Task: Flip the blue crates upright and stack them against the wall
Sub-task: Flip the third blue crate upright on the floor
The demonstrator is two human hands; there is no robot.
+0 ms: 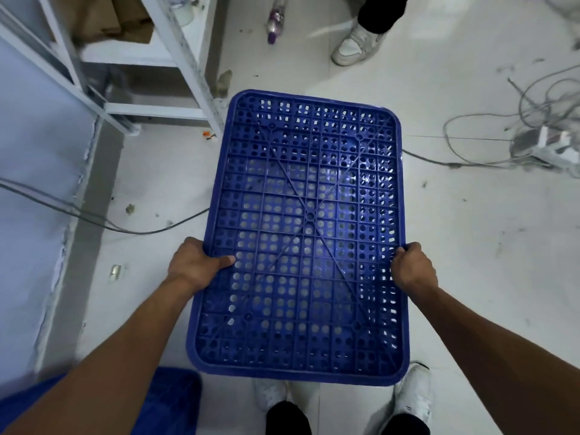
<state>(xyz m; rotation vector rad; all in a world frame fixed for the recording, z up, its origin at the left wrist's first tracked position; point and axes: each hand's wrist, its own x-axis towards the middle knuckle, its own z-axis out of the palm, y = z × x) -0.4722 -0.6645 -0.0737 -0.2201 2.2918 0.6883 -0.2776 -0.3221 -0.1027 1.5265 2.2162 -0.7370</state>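
Blue crate [301, 233] upside down, ribbed base up; left hand [196, 266] and right hand [412, 268] clamp its long edges. Flip not done. Blue shape [172, 400] bottom-left possibly another crate; no stack visible.

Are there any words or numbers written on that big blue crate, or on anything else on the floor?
None can be read.
Blue perforated plastic crate, gripped by the left hand and right hand: no lettering visible.
Purple-labelled clear bottle on the floor: label too blurred to read.
White power strip: any markings too small to read.
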